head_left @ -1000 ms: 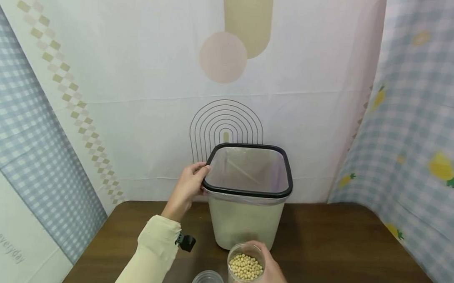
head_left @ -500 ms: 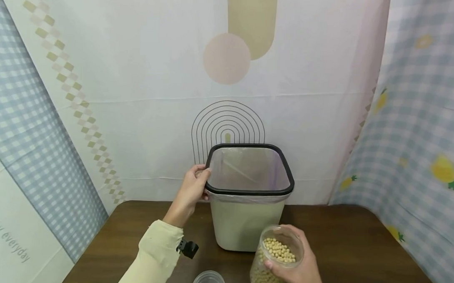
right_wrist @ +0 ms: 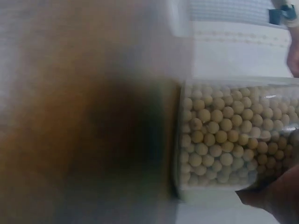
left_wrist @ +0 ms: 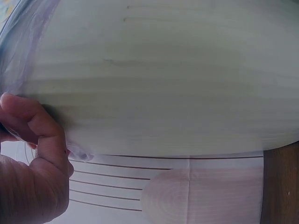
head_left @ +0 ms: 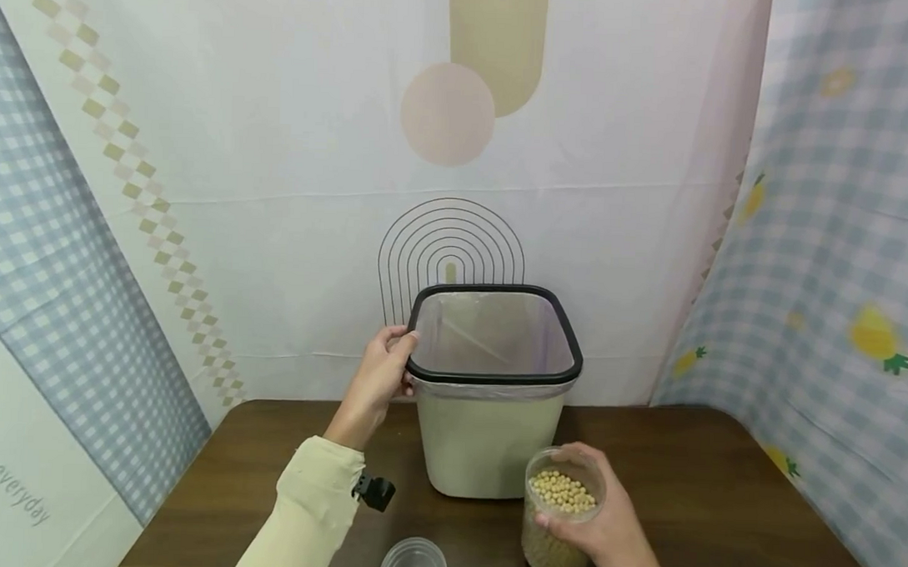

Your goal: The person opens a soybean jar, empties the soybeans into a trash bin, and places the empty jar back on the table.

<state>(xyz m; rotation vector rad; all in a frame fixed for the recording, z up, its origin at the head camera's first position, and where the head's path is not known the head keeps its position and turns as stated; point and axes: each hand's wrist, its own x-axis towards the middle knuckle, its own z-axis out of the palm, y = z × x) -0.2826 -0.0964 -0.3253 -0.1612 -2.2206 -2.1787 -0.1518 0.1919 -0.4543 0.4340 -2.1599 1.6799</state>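
Note:
A pale trash can (head_left: 486, 443) with a black rim and a clear plastic liner stands at the table's middle, near the back. My left hand (head_left: 376, 377) grips its rim at the left side, thumb on top; the left wrist view shows those fingers (left_wrist: 44, 135) curled at the can's edge. In my right hand (head_left: 604, 514) is a clear jar (head_left: 553, 554) of soybeans (right_wrist: 224, 135), gripped near its uncovered mouth, in front of the can and to its right. The jar leans slightly. A round clear lid (head_left: 414, 562) lies on the table, left of the jar.
The dark wooden table (head_left: 680, 483) has rounded back corners. A white patterned cloth (head_left: 312, 253) hangs right behind the can. Blue checked cloths hang at the left and the right (head_left: 822, 288).
My right hand has moved the jar to the right, from beside the lid to in front of the can's right side. The left hand keeps its hold on the rim.

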